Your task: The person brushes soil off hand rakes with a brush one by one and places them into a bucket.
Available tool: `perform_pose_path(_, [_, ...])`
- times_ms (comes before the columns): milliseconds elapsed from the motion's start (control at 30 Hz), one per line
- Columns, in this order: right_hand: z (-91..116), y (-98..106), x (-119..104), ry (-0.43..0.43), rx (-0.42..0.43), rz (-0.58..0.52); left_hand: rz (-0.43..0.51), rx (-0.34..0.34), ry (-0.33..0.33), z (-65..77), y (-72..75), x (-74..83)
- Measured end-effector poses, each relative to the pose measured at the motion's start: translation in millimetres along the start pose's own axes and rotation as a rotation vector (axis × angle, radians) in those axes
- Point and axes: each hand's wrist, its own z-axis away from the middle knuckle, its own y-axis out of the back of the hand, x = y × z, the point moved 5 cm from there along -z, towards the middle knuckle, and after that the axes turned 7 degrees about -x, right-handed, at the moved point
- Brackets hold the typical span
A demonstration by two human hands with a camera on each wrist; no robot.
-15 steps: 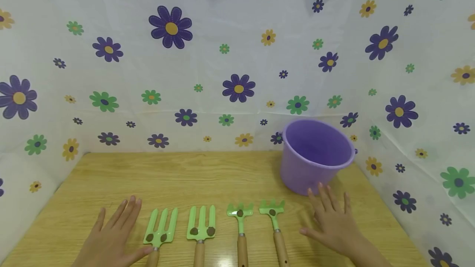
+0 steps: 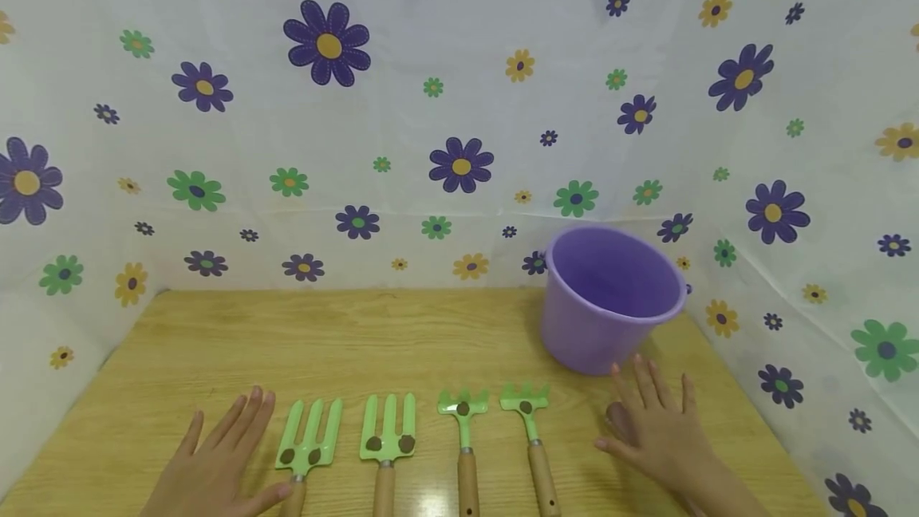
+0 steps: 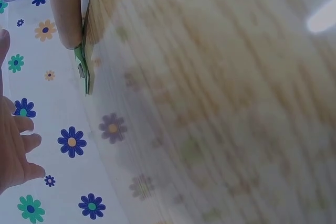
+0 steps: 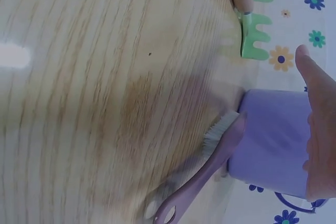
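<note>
My left hand [image 2: 211, 461] is at the left with fingers extended, holding nothing, beside a green three-pronged hand fork [image 2: 310, 441] with a wooden handle. A second hand fork [image 2: 388, 433] lies to its right. Two green hand rakes [image 2: 464, 413] with wooden handles follow; the rightmost rake [image 2: 527, 405] is closer to my right hand [image 2: 664, 433]. The right hand's fingers are spread, over a mauve brush [image 4: 210, 163] with white bristles. In the head view the hand covers most of that brush. A purple bucket [image 2: 585, 333] stands just beyond it.
The wooden table [image 2: 345, 333] ends at a white cloth [image 2: 402, 110] printed with flowers, which hangs at the back and both sides. In the right wrist view a bucket handle [image 4: 294, 204] hangs down.
My right hand has shifted slightly right, and part of the brush now shows beside its thumb. The left hand has hardly moved. The forks, rakes and bucket stay in place.
</note>
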Motion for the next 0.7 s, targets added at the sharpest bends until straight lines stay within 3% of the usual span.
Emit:
perform_pose_path(167, [2.4, -3.8, 5.5, -0.019, -0.013, -0.001, 0.041, -0.088, 0.027, -1.1, -2.2, 3.3])
perform_pose_path(700, [5.1, -7.8, 25.9, -0.082, -0.065, 0.011, 0.084, -0.153, 0.042, -4.7, 0.2, 6.9])
